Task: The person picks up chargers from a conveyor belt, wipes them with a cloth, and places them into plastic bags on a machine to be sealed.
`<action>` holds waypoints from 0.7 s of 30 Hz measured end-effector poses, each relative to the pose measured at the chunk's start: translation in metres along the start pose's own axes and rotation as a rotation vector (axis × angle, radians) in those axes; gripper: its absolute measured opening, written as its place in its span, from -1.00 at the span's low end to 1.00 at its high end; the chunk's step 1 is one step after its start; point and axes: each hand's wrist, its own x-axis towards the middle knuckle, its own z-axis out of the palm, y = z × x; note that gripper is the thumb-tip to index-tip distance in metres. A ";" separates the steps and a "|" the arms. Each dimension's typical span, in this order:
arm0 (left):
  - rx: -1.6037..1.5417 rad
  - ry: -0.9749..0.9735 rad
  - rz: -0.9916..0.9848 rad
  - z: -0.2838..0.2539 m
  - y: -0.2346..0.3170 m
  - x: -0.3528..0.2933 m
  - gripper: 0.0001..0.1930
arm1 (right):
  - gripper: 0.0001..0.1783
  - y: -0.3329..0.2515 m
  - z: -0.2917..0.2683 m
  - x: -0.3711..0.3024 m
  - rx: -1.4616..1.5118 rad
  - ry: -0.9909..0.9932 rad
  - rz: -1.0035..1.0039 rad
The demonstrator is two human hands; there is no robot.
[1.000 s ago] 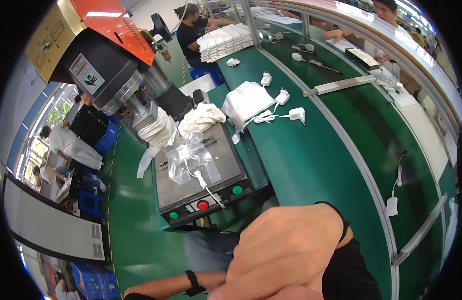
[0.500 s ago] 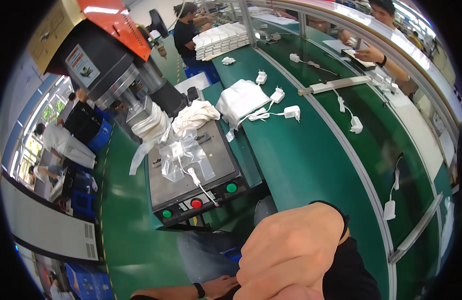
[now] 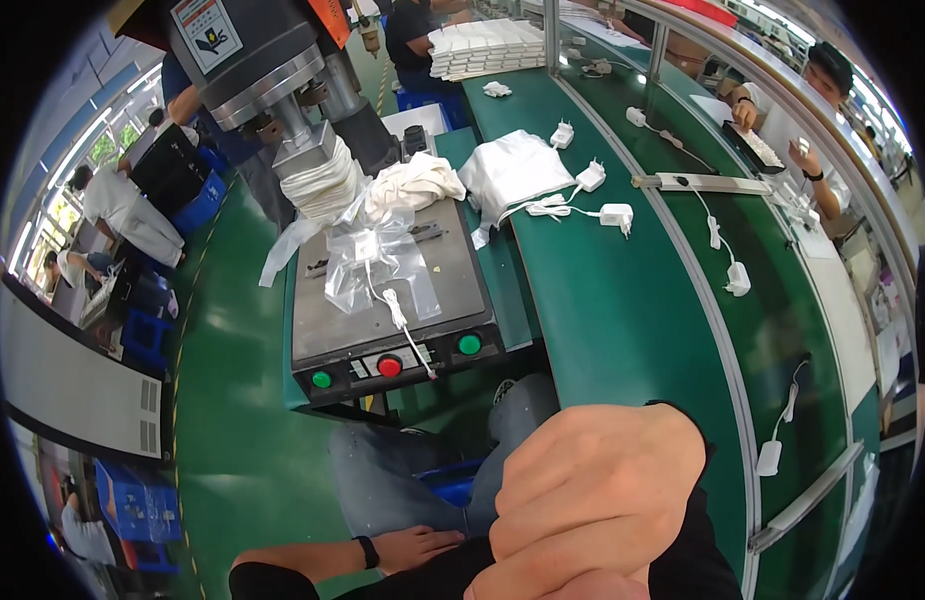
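Observation:
My right hand (image 3: pixel 593 500) is held up large and close in the lower right, its fingers curled; whatever might be inside is hidden. Low in the picture, my left hand (image 3: pixel 418 548) lies flat across my lap with the fingers stretched out, holding nothing. Ahead, on the dark bed of a press, a white power adapter (image 3: pixel 368 248) sits on a clear plastic bag (image 3: pixel 343 290). Its bundled white cable (image 3: pixel 395 308) runs down toward the front edge. Neither hand touches these.
The press head (image 3: pixel 253 60) stands over a cloth-wrapped block (image 3: pixel 323 180) beside a crumpled cloth (image 3: pixel 415 182). Green and red buttons (image 3: pixel 389 366) line its front. A white bag (image 3: pixel 518 172) and adapters (image 3: pixel 616 216) lie on the green bench. Beyond a metal rail, a conveyor carries more adapters (image 3: pixel 738 280); co-workers sit farther off.
The view has shifted, so the press bed sits higher and more of my lap and left forearm shows. My right hand stays curled near the camera. The far-right co-worker's hands have moved.

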 end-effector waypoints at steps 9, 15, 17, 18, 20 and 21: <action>0.033 0.027 0.010 0.000 0.004 0.001 -0.16 | -0.21 0.001 -0.003 -0.003 -0.195 -0.134 -0.074; -0.006 0.019 0.005 -0.004 0.005 0.000 -0.16 | -0.21 0.001 0.000 -0.004 -0.245 -0.101 -0.089; 0.070 -0.091 -0.028 -0.012 0.005 0.005 -0.15 | -0.20 0.004 -0.001 -0.004 -0.226 -0.064 -0.092; 0.101 -0.148 -0.042 -0.015 0.008 0.006 -0.15 | -0.23 0.007 -0.006 -0.001 -0.249 -0.100 -0.142; 0.058 -0.092 -0.028 -0.012 0.006 0.002 -0.15 | -0.27 0.011 -0.008 0.004 -0.289 -0.168 -0.239; 0.049 -0.028 -0.016 -0.008 0.004 0.000 -0.15 | -0.27 0.010 -0.005 0.003 -0.270 -0.152 -0.223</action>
